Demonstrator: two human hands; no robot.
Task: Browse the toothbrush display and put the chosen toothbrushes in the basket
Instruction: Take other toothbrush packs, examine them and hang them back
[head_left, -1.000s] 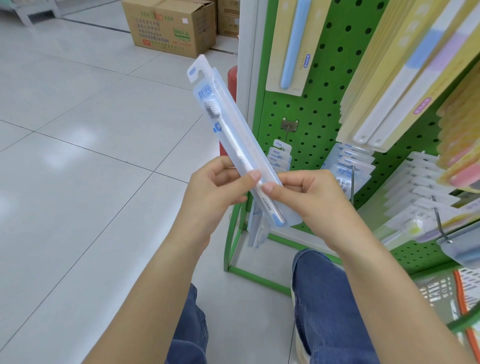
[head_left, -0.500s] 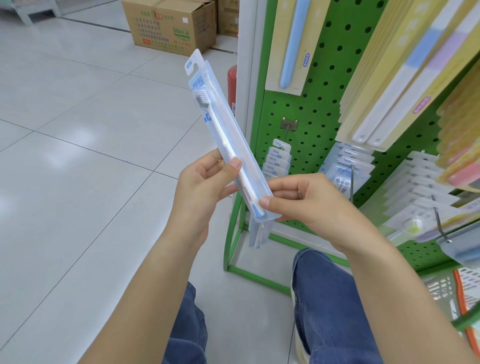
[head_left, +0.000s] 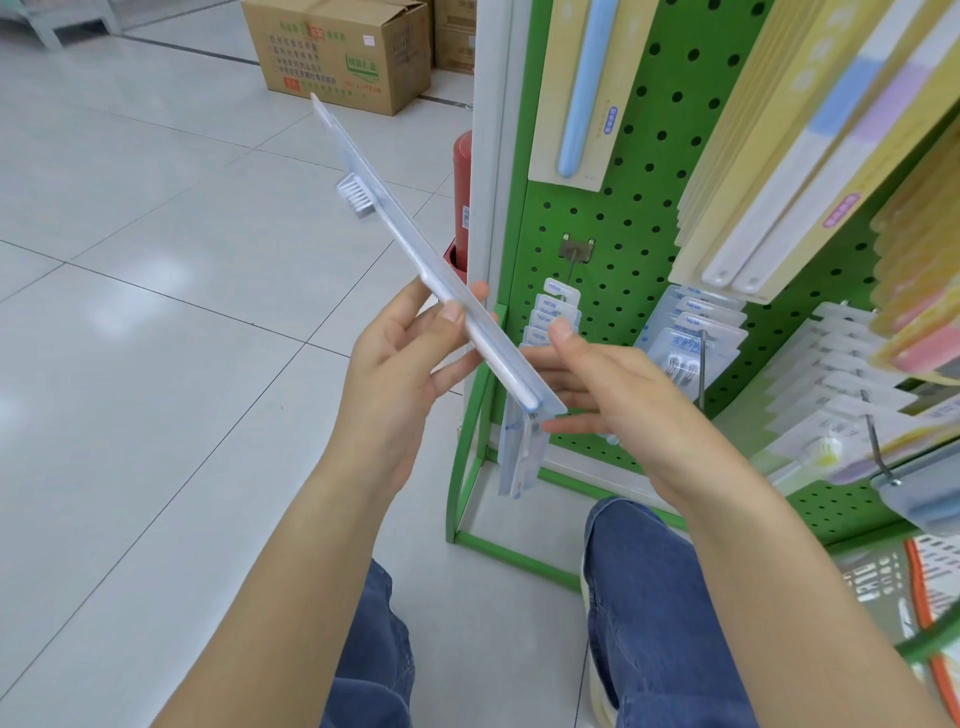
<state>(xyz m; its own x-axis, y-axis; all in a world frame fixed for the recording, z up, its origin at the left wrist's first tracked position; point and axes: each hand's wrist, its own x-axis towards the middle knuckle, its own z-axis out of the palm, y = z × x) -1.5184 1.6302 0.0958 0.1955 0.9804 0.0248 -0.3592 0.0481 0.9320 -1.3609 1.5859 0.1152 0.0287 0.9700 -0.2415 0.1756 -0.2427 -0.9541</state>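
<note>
Left hand (head_left: 395, 358) pinches toothbrush pack (head_left: 415, 244); right hand (head_left: 613, 384) touches it.

Toothbrush pack (head_left: 415, 239): turned from face-on to edge-on, bristles now pointing left (flat face no longer seen).
Left hand (head_left: 400, 358): shifted higher along the pack, thumb on its edge.
Right hand (head_left: 613, 384): fingers loosened, thumb lifted, fingertips under the pack's lower end.

**Shop aisle, toothbrush rack**

A retail shop, by every sign. Green pegboard display stand (head_left: 644, 218) hung with rows of packaged toothbrushes (head_left: 587, 98) on metal hooks (head_left: 574, 248). Pale glossy floor tiles (head_left: 156, 312) all round. Printed cardboard stock cartons (head_left: 337, 52) parked on the floor behind. Plastic shopping basket (head_left: 878, 577) at lower right.
</note>
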